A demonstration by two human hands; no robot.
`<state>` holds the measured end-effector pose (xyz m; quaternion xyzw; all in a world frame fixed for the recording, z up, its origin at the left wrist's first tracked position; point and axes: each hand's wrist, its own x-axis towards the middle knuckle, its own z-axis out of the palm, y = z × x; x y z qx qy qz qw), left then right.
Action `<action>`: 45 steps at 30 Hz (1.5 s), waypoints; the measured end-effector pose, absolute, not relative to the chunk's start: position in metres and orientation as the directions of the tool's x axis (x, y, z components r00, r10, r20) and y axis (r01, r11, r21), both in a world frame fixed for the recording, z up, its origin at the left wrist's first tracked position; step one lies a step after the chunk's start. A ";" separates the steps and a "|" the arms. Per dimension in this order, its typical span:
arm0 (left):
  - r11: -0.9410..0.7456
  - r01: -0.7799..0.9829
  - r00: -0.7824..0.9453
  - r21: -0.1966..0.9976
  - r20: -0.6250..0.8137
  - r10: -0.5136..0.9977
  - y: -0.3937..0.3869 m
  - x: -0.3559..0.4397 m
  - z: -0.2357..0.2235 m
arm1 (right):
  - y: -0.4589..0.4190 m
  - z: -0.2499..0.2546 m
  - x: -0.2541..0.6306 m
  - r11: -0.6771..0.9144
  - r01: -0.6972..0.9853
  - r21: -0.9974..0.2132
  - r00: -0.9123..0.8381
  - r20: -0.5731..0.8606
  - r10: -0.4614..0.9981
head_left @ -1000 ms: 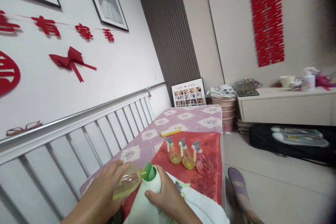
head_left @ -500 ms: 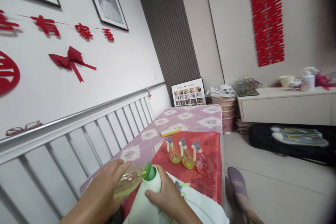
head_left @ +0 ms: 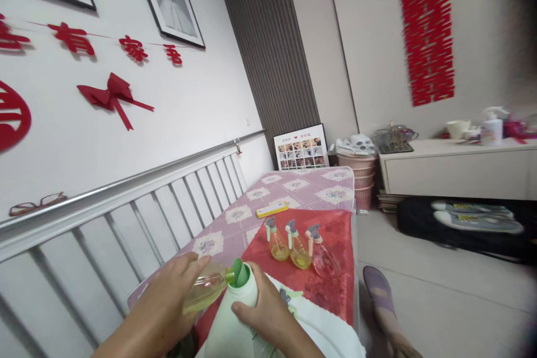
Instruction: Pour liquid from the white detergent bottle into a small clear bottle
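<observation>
- My left hand (head_left: 168,296), at 7 o'clock in view, has its fingers wrapped around a small clear bottle (head_left: 205,288) of yellow liquid, tilted sideways.
- The bottle's mouth touches the green spout of a white jug (head_left: 232,319).
- My right hand (head_left: 268,313) clasps the jug's neck.
- 3 spray bottles (head_left: 296,246) stand at 12 o'clock from the jug, on the red cloth (head_left: 331,285).

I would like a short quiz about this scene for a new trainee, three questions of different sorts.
1. True or false: the left hand holds a small clear bottle of yellow liquid.
2. How many spray bottles stand on the red cloth?
3. The right hand grips: A) white jug B) yellow box C) glasses.

Key: 1 true; 2 three; 3 A.
</observation>
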<state>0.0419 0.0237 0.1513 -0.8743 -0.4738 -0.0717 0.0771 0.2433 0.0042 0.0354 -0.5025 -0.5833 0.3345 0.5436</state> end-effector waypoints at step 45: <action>-0.516 0.849 0.526 -0.110 0.100 0.844 0.030 0.039 0.153 | 0.007 0.032 0.244 0.275 0.217 -0.937 0.080 0.298 0.951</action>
